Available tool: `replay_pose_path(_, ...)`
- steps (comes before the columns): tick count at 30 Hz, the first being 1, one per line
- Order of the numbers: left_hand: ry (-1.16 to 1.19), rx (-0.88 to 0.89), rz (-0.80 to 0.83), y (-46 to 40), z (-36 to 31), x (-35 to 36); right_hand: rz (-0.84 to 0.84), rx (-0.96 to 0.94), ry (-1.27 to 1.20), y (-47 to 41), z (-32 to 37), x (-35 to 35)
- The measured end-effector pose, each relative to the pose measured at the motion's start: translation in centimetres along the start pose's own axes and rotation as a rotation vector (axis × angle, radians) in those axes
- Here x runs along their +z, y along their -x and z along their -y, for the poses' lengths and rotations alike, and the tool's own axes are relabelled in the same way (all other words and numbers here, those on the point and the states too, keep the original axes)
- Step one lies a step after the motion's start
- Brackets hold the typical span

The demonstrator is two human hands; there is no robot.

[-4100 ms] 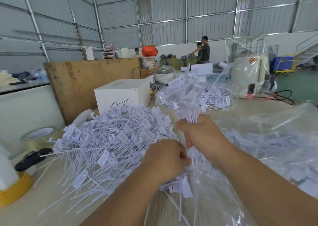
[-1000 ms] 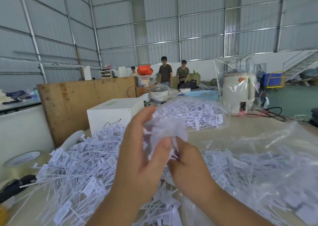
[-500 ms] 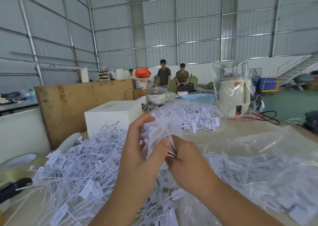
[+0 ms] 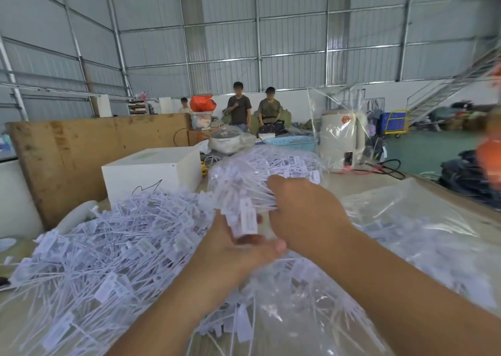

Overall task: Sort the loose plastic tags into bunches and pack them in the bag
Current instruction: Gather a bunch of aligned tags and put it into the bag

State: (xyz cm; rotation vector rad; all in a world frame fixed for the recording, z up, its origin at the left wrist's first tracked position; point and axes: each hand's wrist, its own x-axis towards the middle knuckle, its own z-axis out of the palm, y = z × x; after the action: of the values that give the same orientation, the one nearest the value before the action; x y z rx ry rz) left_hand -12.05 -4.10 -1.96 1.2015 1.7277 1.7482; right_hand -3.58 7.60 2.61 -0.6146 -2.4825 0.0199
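A big heap of loose white plastic tags point(image 4: 103, 250) covers the table on the left. A bunch of tags point(image 4: 241, 206) is held between both hands at the centre, its label ends hanging toward me. My left hand point(image 4: 238, 250) lies palm up under the bunch, fingers curled round the labels. My right hand point(image 4: 306, 214) grips the bunch's thin stems from the right. A clear plastic bag point(image 4: 406, 236) with tags inside lies on the right and under my arms. A second filled clear bag point(image 4: 284, 165) sits behind the hands.
A white box point(image 4: 151, 174) stands behind the heap, with a plywood board point(image 4: 81, 149) beyond it. A blue basket point(image 4: 292, 142), a pot and a wrapped white appliance point(image 4: 341, 138) sit at the table's far end. Three people stand in the background.
The bunch stood upright a second ago and now lies tipped over sideways. My left hand dropped from beside the bunch to beneath it. My right hand shifted up and right along the stems.
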Motion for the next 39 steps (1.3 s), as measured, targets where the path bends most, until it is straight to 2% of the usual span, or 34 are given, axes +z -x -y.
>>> replay_pose_path(2, -0.22, -0.094, 0.151, 0.1, 0.9, 0.3, 0.138, 0.104, 0.024, 0.5, -1.8, -0.2)
replay_pose_path(4, -0.391, -0.098, 0.276, 0.3, 1.8, 0.5, 0.306, 0.169, -0.003, 1.1, -3.5, -0.3)
replay_pose_path(7, -0.576, -0.071, 0.342, 0.6, 2.7, 1.5, 0.477, 0.23, -0.128, 2.4, -5.7, -0.9)
replay_pose_path(10, -0.811, 0.009, 0.374, 0.5, 3.5, 2.6, 0.552, 0.311, -0.364, 3.9, -7.1, -2.2)
replay_pose_path(14, -0.839, 0.092, 0.229, -0.1, 3.7, 2.4, 0.628, 0.315, -0.628, 6.0, -8.2, -3.5)
replay_pose_path(17, -0.775, 0.031, 0.117, -0.2, 4.0, 1.9, 0.792, 0.334, -0.835, 7.4, -8.8, -4.1)
replay_pose_path(20, -0.67, 0.043, 0.046, -0.6, 3.7, 1.6, 0.925, 0.337, -0.881, 8.4, -9.3, -4.2)
replay_pose_path(22, -0.599, 0.047, -0.028, -1.1, 3.1, 1.4, 0.888, 0.376, -0.847, 8.7, -9.6, -3.6)
replay_pose_path(26, -0.469, 0.05, -0.224, -2.6, 1.3, 2.2, 0.636, 0.363, -0.915, 8.5, -9.1, -1.9)
replay_pose_path(29, -0.364, 0.19, -0.384, -3.1, -1.1, 4.0, 0.459, 0.337, -1.07, 7.8, -8.1, -0.9)
replay_pose_path(32, -0.183, 0.233, -0.386, -2.7, -2.3, 6.0, 0.358, 0.378, -1.339, 7.1, -7.3, -0.4)
replay_pose_path(34, -0.148, 0.272, -0.39, -2.1, -2.4, 6.8, 0.333, 0.387, -1.467, 6.9, -7.2, -0.3)
replay_pose_path(39, -0.084, 0.434, -0.418, -0.7, -2.2, 7.5, 0.213, 0.299, -1.472, 6.9, -7.3, 0.3)
